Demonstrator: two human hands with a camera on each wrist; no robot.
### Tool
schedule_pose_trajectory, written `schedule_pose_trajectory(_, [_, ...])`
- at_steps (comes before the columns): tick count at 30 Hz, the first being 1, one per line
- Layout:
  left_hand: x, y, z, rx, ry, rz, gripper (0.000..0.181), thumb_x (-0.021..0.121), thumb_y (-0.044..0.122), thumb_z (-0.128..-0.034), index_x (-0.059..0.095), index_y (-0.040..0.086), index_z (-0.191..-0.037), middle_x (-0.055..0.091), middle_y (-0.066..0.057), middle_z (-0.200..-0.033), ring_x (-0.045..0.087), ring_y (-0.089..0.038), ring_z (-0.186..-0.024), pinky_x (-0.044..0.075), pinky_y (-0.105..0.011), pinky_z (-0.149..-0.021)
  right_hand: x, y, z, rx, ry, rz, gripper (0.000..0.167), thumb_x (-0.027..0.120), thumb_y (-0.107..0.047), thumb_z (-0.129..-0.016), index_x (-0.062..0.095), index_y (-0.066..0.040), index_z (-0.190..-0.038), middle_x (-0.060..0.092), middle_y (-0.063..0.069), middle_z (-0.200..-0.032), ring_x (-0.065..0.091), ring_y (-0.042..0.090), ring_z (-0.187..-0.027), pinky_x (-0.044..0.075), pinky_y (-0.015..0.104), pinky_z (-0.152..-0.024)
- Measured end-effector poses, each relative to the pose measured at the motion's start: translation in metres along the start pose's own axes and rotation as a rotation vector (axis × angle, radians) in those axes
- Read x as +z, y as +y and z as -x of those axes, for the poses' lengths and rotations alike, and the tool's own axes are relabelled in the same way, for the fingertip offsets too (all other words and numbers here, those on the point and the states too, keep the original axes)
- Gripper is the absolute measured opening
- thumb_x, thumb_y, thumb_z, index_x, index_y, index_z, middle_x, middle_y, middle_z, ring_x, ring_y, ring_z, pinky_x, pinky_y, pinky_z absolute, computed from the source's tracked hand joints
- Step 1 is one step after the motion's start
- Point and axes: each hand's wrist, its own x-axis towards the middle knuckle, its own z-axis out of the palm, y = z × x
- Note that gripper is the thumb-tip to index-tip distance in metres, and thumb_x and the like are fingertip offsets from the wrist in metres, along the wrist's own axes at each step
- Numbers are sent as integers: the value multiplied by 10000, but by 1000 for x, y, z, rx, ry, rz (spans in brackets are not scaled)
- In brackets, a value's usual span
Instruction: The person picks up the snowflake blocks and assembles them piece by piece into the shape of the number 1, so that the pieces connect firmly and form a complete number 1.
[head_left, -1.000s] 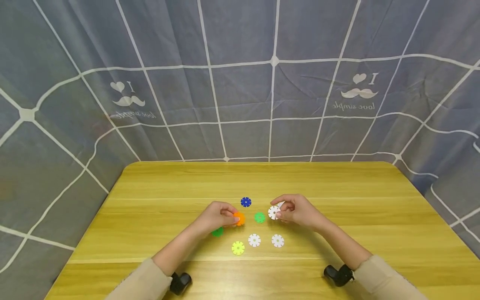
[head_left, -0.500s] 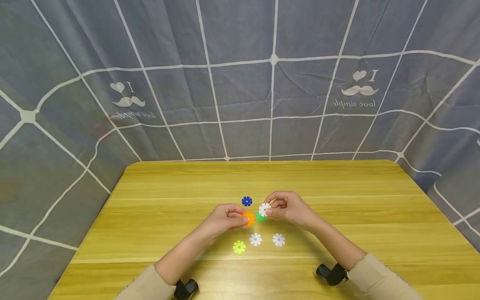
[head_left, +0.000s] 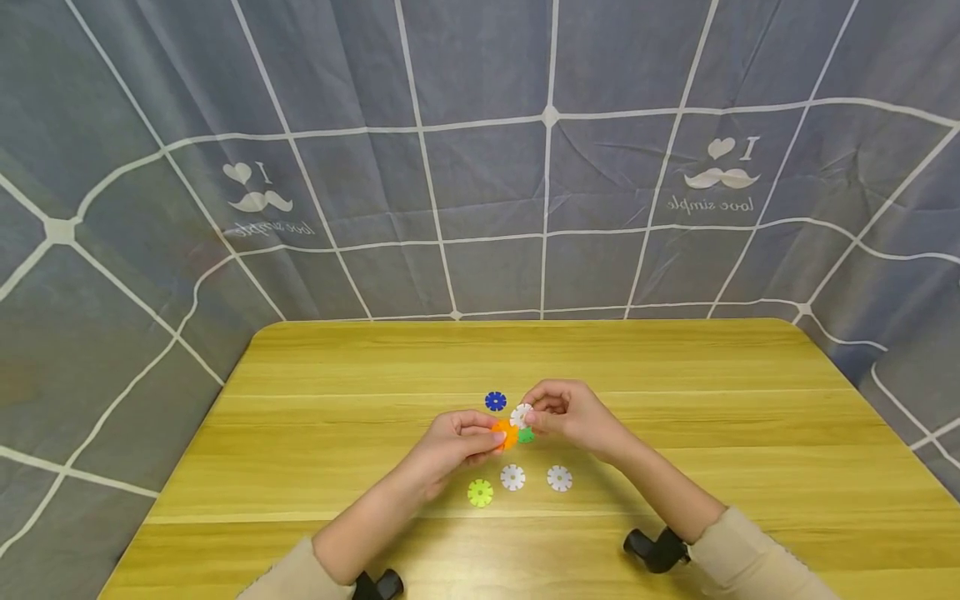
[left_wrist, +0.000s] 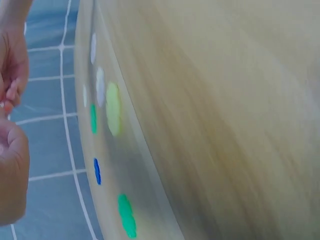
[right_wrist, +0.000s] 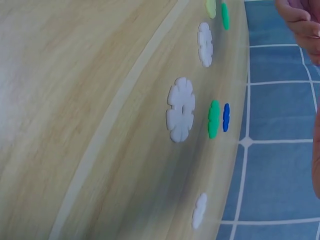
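Observation:
In the head view my left hand (head_left: 453,446) pinches an orange notched plastic disc (head_left: 507,434) between thumb and fingers. My right hand (head_left: 572,414) pinches a white notched disc (head_left: 521,416) the same way. The two discs meet edge to edge, the white one above and right of the orange; whether their slots interlock I cannot tell. Beneath them a green disc (head_left: 527,436) lies on the table, partly covered. Another green disc (left_wrist: 127,216), in the left wrist view, is hidden by my left arm in the head view. Both wrist views catch the hands only at the edge.
On the wooden table (head_left: 337,358) lie a blue disc (head_left: 496,402), two white discs, one nearer the middle (head_left: 513,477), and a yellow-green disc (head_left: 481,493). A further white disc (right_wrist: 199,211) shows in the right wrist view. A grey curtain (head_left: 487,183) hangs behind.
My left hand has moved right with the orange disc, and my right hand has moved left with the white one. The discs, apart before, now meet above the green disc.

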Motion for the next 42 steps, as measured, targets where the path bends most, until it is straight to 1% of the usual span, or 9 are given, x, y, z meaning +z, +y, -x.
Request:
schedule_pose_trajectory(3, [6,3,4,4,44,33,221,642,9,-848,575,-97,-1029,685,-55,-817,654,-115,-721,508,-195,-676,0,-1,-1,-39,-1,-15,131,620,16,-865,596,95,-967,630,71,-796,616,190,-709,562,368,-668])
schedule_pose_trajectory(8, [15,7,13,20,98,105,244,638,-17,-839,564,-123,-1045,681,-74,-821,655,-119,-712,533,-221,-711,1,-1,-2,-142,-37,-57,75,610,25,-868,589,83,-912,626,80,-797,607,156,-693,549,291,-631])
schedule_pose_trajectory(14, [21,10,20,21,105,176,251,622,-53,-832,543,-139,-1054,669,-61,-780,643,-109,-677,542,-226,-708,-1,4,-3,-278,-109,-99,86,612,28,-865,575,104,-882,630,9,-798,582,99,-680,537,285,-606])
schedule_pose_trajectory(21, [22,12,21,6,120,204,232,603,-76,-821,531,-135,-1034,647,-37,-721,622,-102,-626,515,-173,-632,2,3,-6,-327,-147,-100,109,619,19,-862,583,117,-895,628,-19,-804,563,58,-681,526,255,-595])
schedule_pose_trajectory(26, [23,13,22,10,143,222,235,589,-106,-810,525,-143,-1032,643,-86,-748,617,-115,-634,531,-199,-660,5,0,-8,-348,-152,-128,124,610,29,-865,577,140,-909,637,-2,-813,590,94,-683,542,261,-607])
schedule_pose_trajectory(29, [23,12,24,13,155,218,232,594,-108,-806,534,-138,-1029,643,-118,-778,616,-124,-649,539,-215,-681,6,1,-9,-342,-151,-123,103,608,47,-860,585,137,-903,640,35,-806,604,123,-678,550,272,-609])
schedule_pose_trajectory(31, [22,11,24,11,157,207,225,604,-95,-808,544,-121,-1023,643,-106,-772,619,-128,-656,532,-204,-674,6,1,-9,-325,-149,-113,100,610,50,-858,592,137,-905,643,36,-804,609,126,-675,554,282,-608])
schedule_pose_trajectory(37, [22,11,22,29,113,163,182,622,-35,-826,553,-60,-993,631,-10,-727,618,-110,-668,457,-156,-600,-5,-2,-9,-238,-138,-92,168,604,32,-868,608,170,-964,673,-35,-849,629,88,-716,563,304,-647])
schedule_pose_trajectory(42, [21,9,21,14,77,150,174,629,-14,-837,562,-49,-994,649,-7,-752,626,-103,-688,491,-188,-657,-9,-6,-7,-204,-156,-26,168,612,-2,-875,651,122,-982,685,78,-906,644,185,-775,561,336,-689])
